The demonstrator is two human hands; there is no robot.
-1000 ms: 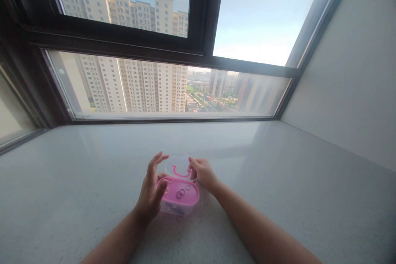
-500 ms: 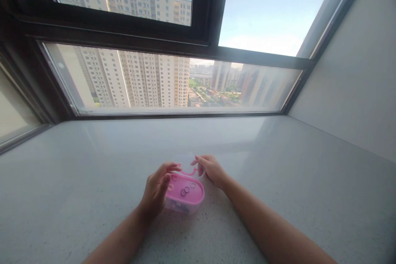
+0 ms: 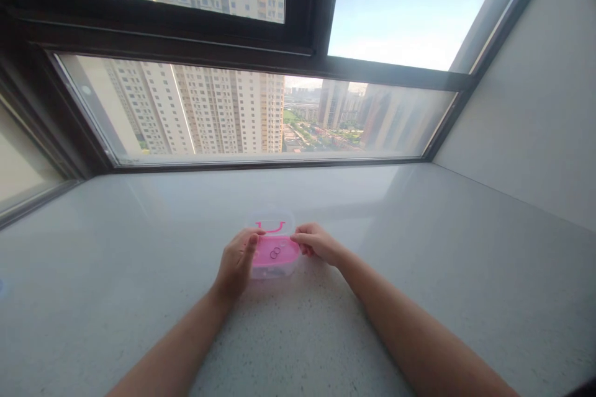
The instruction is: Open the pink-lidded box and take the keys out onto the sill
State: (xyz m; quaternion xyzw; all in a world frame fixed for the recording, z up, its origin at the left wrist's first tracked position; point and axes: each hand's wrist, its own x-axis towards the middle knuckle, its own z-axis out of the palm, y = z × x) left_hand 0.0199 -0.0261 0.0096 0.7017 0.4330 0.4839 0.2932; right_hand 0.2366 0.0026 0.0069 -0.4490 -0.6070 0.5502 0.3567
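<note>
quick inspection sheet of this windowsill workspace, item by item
surface: pale speckled stone sill, glossy toward the window.
job's things: small clear box with a pink tray insert; a few small dark rings lie on the pink tray; clear lid with a pink handle stands open behind it.
clutter: nothing seen.
grippers: left hand rests against the box's left side; right hand pinches its right rim.
cables: nothing seen.
surroundings: dark-framed window with high-rise blocks outside; plain wall at the right.
</note>
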